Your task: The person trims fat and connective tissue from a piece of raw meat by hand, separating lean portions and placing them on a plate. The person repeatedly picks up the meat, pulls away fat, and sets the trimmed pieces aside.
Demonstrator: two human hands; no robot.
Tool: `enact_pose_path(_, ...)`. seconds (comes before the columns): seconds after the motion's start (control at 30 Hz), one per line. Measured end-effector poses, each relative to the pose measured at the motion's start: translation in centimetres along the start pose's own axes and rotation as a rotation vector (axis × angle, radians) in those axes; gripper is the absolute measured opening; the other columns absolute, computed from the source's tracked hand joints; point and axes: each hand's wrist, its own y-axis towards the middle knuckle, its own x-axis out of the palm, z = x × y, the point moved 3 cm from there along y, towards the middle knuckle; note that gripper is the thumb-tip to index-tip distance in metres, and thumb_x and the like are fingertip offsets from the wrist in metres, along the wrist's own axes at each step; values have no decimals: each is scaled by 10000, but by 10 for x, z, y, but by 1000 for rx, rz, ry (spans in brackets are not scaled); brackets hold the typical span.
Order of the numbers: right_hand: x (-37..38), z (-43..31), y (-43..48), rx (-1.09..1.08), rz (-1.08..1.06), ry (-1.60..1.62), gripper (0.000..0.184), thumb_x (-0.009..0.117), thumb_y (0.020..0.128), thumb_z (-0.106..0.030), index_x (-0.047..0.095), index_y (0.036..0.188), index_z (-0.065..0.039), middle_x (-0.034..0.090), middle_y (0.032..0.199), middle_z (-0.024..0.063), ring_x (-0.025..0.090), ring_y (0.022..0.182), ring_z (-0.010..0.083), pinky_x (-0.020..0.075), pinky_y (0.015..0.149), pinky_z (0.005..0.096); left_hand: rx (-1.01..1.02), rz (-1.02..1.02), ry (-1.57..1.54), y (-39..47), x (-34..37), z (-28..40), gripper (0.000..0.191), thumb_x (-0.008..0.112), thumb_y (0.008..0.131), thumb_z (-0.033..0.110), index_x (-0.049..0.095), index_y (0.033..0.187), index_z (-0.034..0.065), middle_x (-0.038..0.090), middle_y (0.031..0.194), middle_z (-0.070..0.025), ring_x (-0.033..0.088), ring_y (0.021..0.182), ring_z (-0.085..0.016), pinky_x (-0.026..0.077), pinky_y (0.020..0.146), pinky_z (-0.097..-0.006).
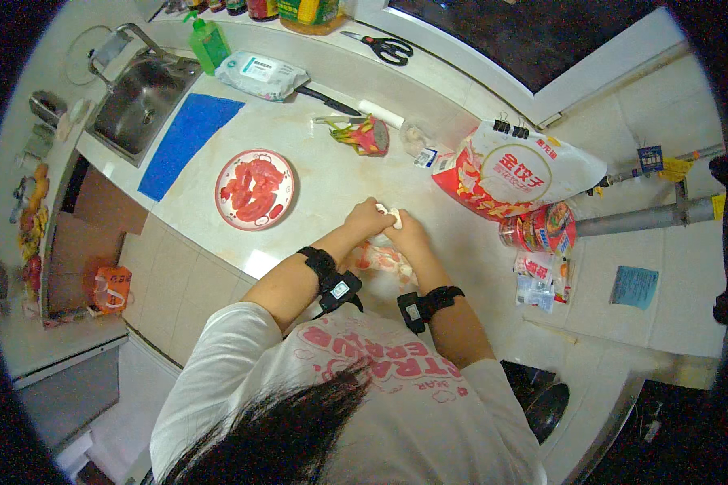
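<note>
My left hand (371,217) and my right hand (411,233) meet over the counter, both closed on a small, crumpled white piece (395,218). Whether it is tissue or peel I cannot tell. Beneath my forearms lies a heap of pink and white scraps (381,259), like fruit peel, partly hidden by the arms. To the left of my hands, a round plate with a patterned red rim (220,209) holds several pieces of red fruit flesh (256,189). A halved dragon fruit (373,136) rests beyond my hands, cut face to the right.
A black-handled knife (330,101) and a smaller knife (340,120) lie near the wall. Scissors (391,50) are on the ledge. A wipes pack (261,76), blue cloth (191,142) and sink (139,112) stand left; a flour bag (515,170) and noodle cup (546,227) right.
</note>
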Motion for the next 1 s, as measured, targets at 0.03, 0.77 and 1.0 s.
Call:
enact_pose_path(0.03, 3, 5, 0, 6, 18, 9, 415, 648, 763, -289, 544, 1084, -48, 627, 941, 206, 616, 875, 349, 483, 731, 410, -7, 0, -51, 3, -1, -5, 650, 689, 646, 398, 519, 1094, -40, 642, 911, -192, 637, 819, -295, 515, 714, -349)
enact_pose_path(0.77, 0, 12, -2, -6, -64, -77, 580, 679, 701, -307, 497, 1169, -15, 602, 1040, 219, 591, 968, 355, 463, 812, 405, 75, 140, 163, -22, -2, 9, 730, 749, 582, 421, 474, 1096, -20, 564, 990, -257, 594, 882, -376, 499, 769, -414)
enact_pose_path(1.0, -3, -3, -7, 0, -21, 23, 585, 716, 667, -327, 513, 1120, -16, 604, 1030, 229, 592, 965, 369, 468, 807, 407, 82, 133, 143, -24, -4, 10, 700, 745, 581, 396, 485, 1085, -15, 569, 979, -250, 593, 890, -371, 494, 780, -417)
